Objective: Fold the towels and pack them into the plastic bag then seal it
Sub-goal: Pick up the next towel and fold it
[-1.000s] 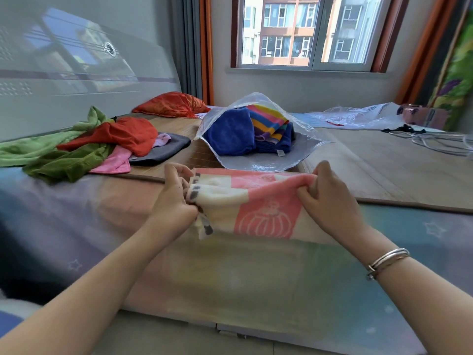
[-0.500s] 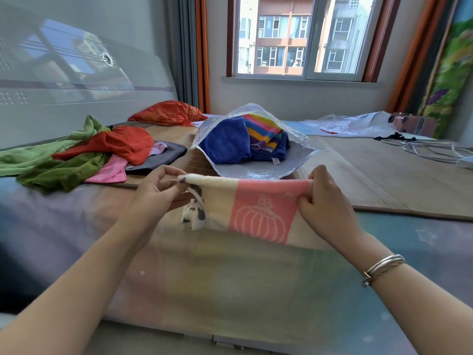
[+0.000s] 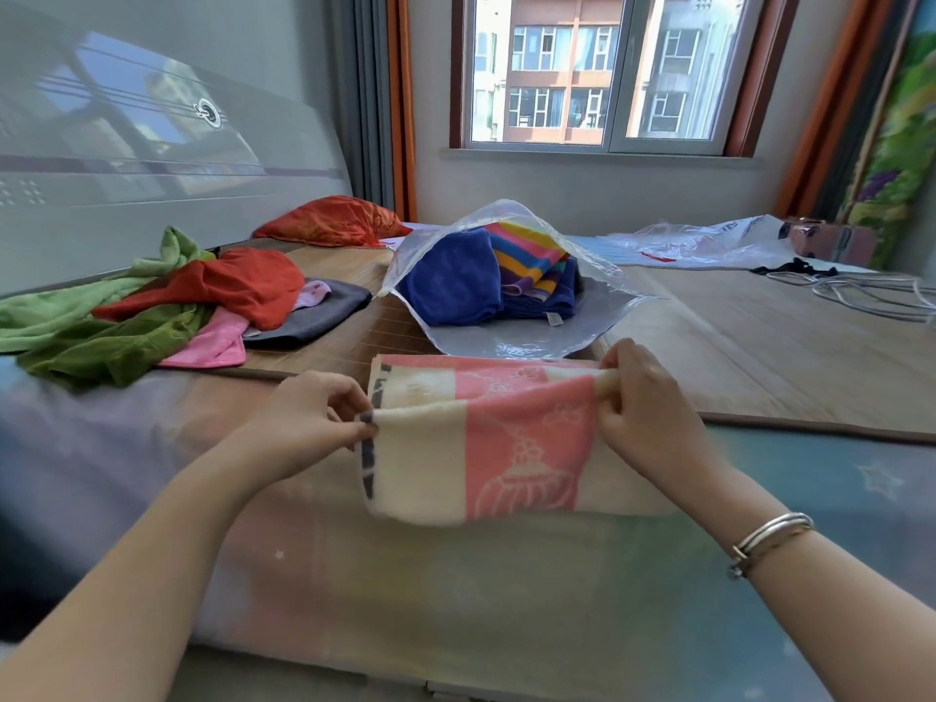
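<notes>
A pink and cream towel (image 3: 481, 438) lies partly folded on the bed's near edge. My left hand (image 3: 309, 423) pinches its left corner and my right hand (image 3: 643, 412) pinches its right corner, holding the upper layer over the lower one. Behind it a clear plastic bag (image 3: 506, 342) lies open toward me, with a folded blue towel (image 3: 451, 286) and a rainbow-striped towel (image 3: 527, 255) inside. To the left lies a loose pile: green towels (image 3: 101, 342), a red towel (image 3: 243, 286), a pink towel (image 3: 212, 342) and a grey towel (image 3: 324, 311).
A bamboo mat (image 3: 759, 357) covers the bed behind the pastel sheet (image 3: 456, 600). An orange pillow (image 3: 329, 222) sits at the back. Another plastic bag (image 3: 699, 240), white cables (image 3: 871, 296) and a pink box (image 3: 830, 240) lie at the far right. The headboard (image 3: 152, 159) stands left.
Both hands lifted the towel's top edge, then brought it down toward me, so one layer now lies folded over the other. The view has shifted slightly.
</notes>
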Action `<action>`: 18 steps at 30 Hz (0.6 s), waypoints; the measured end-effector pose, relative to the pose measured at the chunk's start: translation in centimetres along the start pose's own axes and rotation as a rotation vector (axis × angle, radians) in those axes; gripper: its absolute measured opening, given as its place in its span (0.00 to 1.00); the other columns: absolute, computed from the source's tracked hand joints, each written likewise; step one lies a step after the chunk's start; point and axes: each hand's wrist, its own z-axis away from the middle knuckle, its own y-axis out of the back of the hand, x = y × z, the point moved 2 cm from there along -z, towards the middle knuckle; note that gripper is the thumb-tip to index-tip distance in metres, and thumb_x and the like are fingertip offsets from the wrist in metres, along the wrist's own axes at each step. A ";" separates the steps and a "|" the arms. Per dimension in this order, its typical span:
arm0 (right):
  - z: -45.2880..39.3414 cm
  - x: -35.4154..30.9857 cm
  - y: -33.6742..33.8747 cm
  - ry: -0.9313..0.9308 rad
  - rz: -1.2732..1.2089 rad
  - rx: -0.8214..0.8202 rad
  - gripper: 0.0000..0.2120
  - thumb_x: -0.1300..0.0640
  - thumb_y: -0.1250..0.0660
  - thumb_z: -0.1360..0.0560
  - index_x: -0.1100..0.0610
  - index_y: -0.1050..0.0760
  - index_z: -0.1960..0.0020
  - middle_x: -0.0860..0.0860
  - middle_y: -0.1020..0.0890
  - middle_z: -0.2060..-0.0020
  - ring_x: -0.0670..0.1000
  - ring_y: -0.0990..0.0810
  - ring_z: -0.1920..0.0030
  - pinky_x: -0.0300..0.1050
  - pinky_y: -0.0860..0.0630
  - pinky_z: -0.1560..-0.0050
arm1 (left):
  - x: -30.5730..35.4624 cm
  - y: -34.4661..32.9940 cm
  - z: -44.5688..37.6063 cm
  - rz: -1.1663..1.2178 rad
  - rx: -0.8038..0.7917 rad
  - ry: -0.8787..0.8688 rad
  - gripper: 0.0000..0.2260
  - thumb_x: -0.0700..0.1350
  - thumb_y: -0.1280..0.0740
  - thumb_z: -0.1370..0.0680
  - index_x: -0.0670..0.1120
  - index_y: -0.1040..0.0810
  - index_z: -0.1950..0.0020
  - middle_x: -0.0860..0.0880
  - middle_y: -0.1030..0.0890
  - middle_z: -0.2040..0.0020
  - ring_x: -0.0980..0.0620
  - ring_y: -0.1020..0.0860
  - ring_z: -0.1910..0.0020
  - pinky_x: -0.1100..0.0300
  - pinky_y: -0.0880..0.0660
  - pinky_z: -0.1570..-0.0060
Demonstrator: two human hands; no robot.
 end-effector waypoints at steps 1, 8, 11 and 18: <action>-0.6 0.3 -0.3 0.004 -0.003 0.021 0.10 0.70 0.39 0.32 0.58 0.32 0.55 0.51 0.27 0.59 0.52 0.28 0.60 0.40 0.38 0.64 | 0.0 0.0 -0.7 -0.001 0.065 -0.012 0.06 0.37 0.26 0.28 0.46 0.20 0.60 0.48 0.18 0.66 0.58 0.23 0.72 0.71 0.32 0.70; -7.2 2.3 -2.3 -0.096 0.005 0.103 0.08 0.64 0.37 0.25 0.60 0.26 0.46 0.53 0.21 0.56 0.51 0.27 0.57 0.41 0.36 0.59 | -0.6 -1.1 -7.9 0.279 0.408 0.065 0.05 0.44 0.36 0.20 0.43 0.29 0.51 0.50 0.27 0.63 0.51 0.28 0.64 0.62 0.33 0.68; -9.4 4.8 -4.9 -0.272 0.080 -0.070 0.12 0.60 0.37 0.25 0.56 0.29 0.41 0.54 0.20 0.52 0.57 0.22 0.52 0.49 0.27 0.54 | -2.2 -3.9 -10.1 0.298 0.463 0.182 0.05 0.44 0.37 0.19 0.43 0.31 0.50 0.51 0.27 0.62 0.49 0.27 0.59 0.58 0.34 0.61; -9.0 7.6 -6.4 -0.468 0.105 -0.131 0.12 0.58 0.37 0.25 0.58 0.32 0.44 0.57 0.20 0.51 0.59 0.23 0.50 0.50 0.27 0.52 | -3.5 -5.7 -10.7 0.286 0.503 0.299 0.13 0.49 0.32 0.22 0.43 0.31 0.47 0.50 0.25 0.56 0.48 0.27 0.53 0.57 0.35 0.54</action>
